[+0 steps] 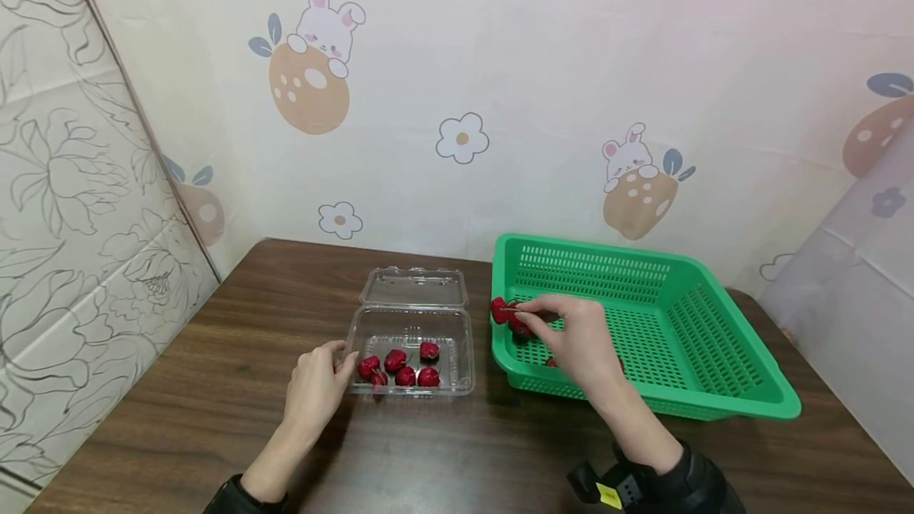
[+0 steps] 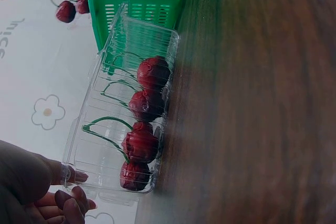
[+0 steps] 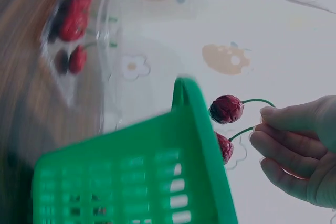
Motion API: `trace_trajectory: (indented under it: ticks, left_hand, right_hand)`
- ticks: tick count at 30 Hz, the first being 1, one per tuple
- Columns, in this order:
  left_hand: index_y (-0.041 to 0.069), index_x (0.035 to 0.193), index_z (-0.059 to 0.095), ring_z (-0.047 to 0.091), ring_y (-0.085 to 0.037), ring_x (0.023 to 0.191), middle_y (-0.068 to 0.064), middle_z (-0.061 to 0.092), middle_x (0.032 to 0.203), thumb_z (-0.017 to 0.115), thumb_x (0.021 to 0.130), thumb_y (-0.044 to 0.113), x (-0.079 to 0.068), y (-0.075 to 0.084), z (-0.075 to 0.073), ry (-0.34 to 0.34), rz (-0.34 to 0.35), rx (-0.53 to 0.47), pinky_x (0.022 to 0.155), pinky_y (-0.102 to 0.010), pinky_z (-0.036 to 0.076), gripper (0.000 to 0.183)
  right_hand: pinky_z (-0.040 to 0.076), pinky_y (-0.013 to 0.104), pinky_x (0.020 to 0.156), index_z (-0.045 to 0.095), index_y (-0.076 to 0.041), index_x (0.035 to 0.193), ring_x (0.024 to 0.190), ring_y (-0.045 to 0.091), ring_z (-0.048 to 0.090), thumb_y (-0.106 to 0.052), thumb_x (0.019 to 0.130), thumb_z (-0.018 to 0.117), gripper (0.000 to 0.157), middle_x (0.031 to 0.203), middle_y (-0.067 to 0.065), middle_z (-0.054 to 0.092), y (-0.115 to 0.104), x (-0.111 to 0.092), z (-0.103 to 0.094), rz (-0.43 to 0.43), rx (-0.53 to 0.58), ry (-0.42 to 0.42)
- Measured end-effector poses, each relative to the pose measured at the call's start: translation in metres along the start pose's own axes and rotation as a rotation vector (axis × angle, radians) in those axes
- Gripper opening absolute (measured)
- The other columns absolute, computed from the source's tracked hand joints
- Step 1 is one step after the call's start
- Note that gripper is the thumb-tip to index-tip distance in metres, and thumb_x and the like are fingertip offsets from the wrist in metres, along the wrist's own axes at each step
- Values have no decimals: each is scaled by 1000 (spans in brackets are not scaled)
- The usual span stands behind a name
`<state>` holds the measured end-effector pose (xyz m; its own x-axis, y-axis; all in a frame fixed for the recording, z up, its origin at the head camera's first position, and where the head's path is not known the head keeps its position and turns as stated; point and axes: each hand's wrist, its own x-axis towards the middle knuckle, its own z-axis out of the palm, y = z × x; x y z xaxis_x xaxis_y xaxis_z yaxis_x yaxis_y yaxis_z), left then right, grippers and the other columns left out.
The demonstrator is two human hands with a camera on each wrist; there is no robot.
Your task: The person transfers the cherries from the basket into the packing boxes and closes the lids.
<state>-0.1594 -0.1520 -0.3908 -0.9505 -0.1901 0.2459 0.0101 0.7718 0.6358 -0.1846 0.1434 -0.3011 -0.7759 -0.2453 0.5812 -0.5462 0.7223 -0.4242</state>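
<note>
Printed sheeting point(image 1: 543, 86) backs a brown table point(image 1: 214, 371). I have the right hand point(image 1: 574, 331) pinching two cherries point(image 1: 500, 309) by their stems above the left rim of the basket point(image 1: 593, 242); my left hand point(image 1: 314, 383) holds the open box point(image 1: 451, 331), six cherries inside.

Clear rectangular plastic box point(image 1: 411, 327): on brown flat wooden table point(image 1: 400, 454) | round red cherries point(image 1: 405, 376): in box | green rectangular plastic basket point(image 1: 646, 331): on table, right of box
</note>
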Motion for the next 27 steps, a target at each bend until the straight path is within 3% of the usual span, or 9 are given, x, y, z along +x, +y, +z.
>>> trace_trajectory:
  ticks: [2,9,18,23,27]
  left_hand:
    - [-8,100,62,38,-11,46,3,45,53,59,84,15,0,0,0,1,0,2,41,-28,32,28]
    - [-8,99,62,40,-12,46,4,46,52,60,84,16,0,1,0,8,0,13,41,-29,33,28]
    - [-8,101,61,37,-11,45,4,43,53,59,84,16,0,0,0,-4,0,6,41,-28,31,29]
    - [-8,101,61,37,-12,46,3,43,53,59,85,16,1,0,0,-7,-2,5,41,-28,32,29]
    - [-9,101,60,37,-11,45,3,44,54,59,85,16,0,0,-1,-15,-4,-4,41,-28,31,30]
  right_hand:
    - [33,20,40,72,-10,81,59,5,55,-6,72,72,10,77,1,67,-5,0,3,-16,21,16]
    - [30,21,37,72,-11,82,42,5,36,-10,73,72,10,76,-1,66,-23,2,16,-41,66,31]
    - [36,19,46,72,-11,80,59,3,48,-10,71,73,9,75,-3,66,-40,6,33,-29,92,30]
    - [35,19,44,72,-11,81,61,3,52,-9,72,73,10,77,-2,67,-46,6,40,-48,124,26]
    - [43,19,53,71,-10,82,67,5,58,-6,71,72,11,79,-1,67,-47,5,49,-78,149,28]
